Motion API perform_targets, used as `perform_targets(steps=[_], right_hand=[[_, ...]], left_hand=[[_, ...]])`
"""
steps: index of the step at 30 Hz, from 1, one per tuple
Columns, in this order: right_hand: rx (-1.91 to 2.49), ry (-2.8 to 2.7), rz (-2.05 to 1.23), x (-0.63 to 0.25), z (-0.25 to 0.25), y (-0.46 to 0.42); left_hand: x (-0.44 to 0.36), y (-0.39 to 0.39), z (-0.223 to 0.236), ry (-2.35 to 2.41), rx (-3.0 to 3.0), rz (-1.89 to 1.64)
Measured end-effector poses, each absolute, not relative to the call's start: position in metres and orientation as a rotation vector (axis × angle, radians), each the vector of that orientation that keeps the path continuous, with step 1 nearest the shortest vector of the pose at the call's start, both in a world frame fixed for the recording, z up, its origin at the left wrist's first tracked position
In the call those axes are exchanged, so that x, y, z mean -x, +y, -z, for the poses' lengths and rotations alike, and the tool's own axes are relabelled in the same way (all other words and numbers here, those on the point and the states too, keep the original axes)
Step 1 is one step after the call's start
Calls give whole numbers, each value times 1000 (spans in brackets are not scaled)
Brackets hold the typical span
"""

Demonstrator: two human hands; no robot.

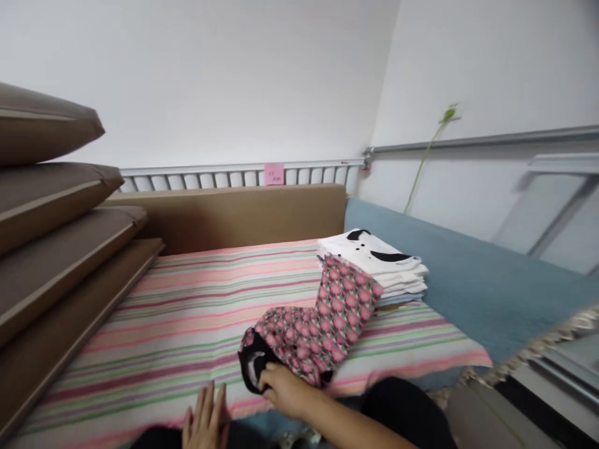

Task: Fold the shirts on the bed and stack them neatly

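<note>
A pink floral garment (339, 302) with black trim lies crumpled on the striped cloth (201, 312). Its upper end leans against a stack of folded white clothes (388, 274) with black markings. My right hand (287, 390) pinches the black-edged opening of the garment near the front edge. To the left, my left hand (206, 418) rests on the striped cloth with its fingers stretched out, apart from the garment and holding nothing.
Brown cushions (60, 231) are piled high on the left. A brown padded board (253, 212) stands along the back, under a metal rail with a pink note (274, 174). A blue covered backrest (449, 262) runs along the right wall.
</note>
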State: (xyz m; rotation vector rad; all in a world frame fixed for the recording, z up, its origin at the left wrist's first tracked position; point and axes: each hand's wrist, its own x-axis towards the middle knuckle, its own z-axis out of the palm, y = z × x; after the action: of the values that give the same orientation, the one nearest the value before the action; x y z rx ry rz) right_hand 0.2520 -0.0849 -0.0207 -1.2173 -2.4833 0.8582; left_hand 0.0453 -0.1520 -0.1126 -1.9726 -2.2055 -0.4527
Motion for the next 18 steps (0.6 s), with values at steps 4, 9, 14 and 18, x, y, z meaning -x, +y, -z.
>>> perform_targets(steps=[4,9,14,18], right_hand=[[1145,-2329,-958,-297,17,-110],[1321,-2182,-838,-345,13,-122],[1575,-2088,-521,-373,12,-106],[1725,-2113,-440,-385,28,-90]], left_hand=[[-43,-160,114,-2092,1995,613],[-76,-168,90,-1607,2311,782],[-100,-138,72,-1742,2429,726],[-85,-101,63,-1933,2594,892]])
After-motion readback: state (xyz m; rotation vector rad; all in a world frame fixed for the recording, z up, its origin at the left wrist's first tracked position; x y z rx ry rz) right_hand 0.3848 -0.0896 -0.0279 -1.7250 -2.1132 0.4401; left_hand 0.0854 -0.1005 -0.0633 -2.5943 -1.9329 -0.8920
